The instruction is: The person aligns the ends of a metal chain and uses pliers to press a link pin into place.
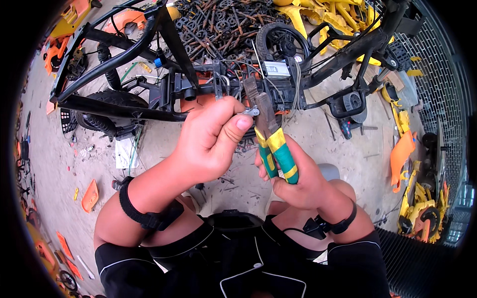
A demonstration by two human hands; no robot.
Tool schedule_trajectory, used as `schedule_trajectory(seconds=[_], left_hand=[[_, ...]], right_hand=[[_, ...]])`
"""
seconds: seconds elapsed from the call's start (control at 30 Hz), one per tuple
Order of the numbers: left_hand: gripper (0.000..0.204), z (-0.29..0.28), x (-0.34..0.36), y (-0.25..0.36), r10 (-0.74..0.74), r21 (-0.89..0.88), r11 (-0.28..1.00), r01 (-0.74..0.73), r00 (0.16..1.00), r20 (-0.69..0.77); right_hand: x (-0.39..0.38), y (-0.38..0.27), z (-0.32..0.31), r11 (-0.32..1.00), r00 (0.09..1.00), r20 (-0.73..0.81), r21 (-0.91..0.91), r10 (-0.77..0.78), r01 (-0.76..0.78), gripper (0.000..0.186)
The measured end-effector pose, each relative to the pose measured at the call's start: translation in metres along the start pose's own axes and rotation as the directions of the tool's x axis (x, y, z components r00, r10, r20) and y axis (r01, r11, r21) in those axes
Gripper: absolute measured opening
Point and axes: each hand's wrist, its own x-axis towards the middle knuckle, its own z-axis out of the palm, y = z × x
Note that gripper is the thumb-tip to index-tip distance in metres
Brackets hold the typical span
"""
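Observation:
Between the thumb and bent forefinger of my left hand [208,136] is a small silvery metal piece [254,111]. Its exposed end lies right beside the jaws of the pliers; I cannot tell whether they grip it. My right hand [304,181] is wrapped round the green and yellow handles of these pliers [278,149], whose dark, worn jaws point away from me. Just beyond both hands lies a black vehicle frame [124,113] with cables and a silver box-shaped unit [276,69] on it.
A black tyre [107,104] is under the frame at left, a spoked wheel [283,47] farther back. Rusty metal parts [213,25] form a heap behind, beside yellow plastic pieces [343,17]. An orange piece [90,196] lies on the floor at left, another orange panel [401,154] at right.

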Motion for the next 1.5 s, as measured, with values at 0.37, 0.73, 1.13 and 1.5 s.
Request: schedule_trajectory(seconds=[0.37,0.73,1.13,1.5], left_hand=[[0.021,-0.002,-0.002,0.006,0.143,0.081,0.987,-0.139,0.989,-0.042],[0.02,-0.008,-0.005,0.014,0.228,0.158,0.962,-0.224,0.974,-0.007],[0.028,-0.011,-0.005,0.01,0.33,0.194,0.925,-0.325,0.944,0.008],[0.021,-0.013,-0.005,0.012,0.359,0.16,0.921,-0.356,0.933,0.006]], right_hand=[[-0.005,0.003,0.004,0.996,0.999,0.044,0.083,-0.03,0.026,0.072],[-0.01,0.005,0.004,0.996,0.995,0.085,0.072,-0.059,0.053,0.07],[-0.01,0.002,0.005,0.998,0.991,0.126,0.057,-0.042,0.035,0.069],[-0.01,0.002,0.006,0.998,0.988,0.145,0.052,-0.054,0.047,0.07]])
